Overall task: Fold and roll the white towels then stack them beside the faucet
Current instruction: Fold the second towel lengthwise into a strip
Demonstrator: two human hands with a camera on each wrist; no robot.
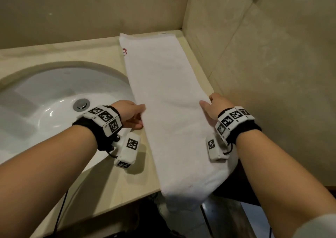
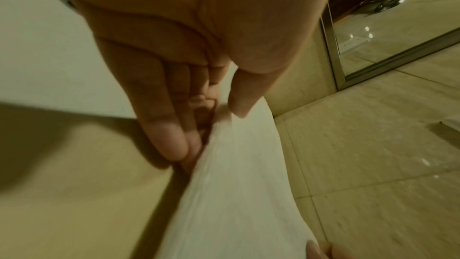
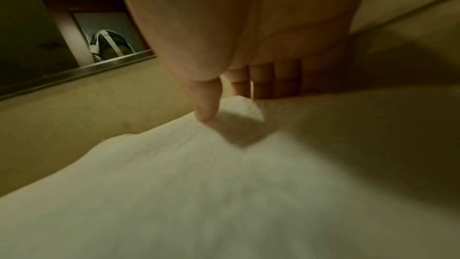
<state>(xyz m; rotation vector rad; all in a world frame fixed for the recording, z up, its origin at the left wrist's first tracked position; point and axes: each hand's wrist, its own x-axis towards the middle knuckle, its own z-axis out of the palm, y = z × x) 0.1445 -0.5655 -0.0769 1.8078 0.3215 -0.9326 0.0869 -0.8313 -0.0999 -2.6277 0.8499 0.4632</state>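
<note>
A white towel (image 1: 169,101), folded into a long narrow strip, lies on the beige counter (image 1: 112,183) to the right of the sink. Its near end droops over the counter's front edge. My left hand (image 1: 142,117) pinches the strip's left edge, thumb on top and fingers underneath. In the left wrist view the left hand (image 2: 211,131) has its thumb on the towel (image 2: 236,194). My right hand (image 1: 206,101) pinches the right edge opposite. The right wrist view shows the right hand (image 3: 234,103) with thumb pressed on the towel (image 3: 199,194) and fingers behind the edge. No faucet is in view.
The white sink basin (image 1: 45,101) with its metal drain (image 1: 81,104) lies left of the towel. A tiled wall (image 1: 254,65) runs close along the towel's right side, and another closes the counter at the back. A small red mark (image 1: 124,51) shows at the towel's far left edge.
</note>
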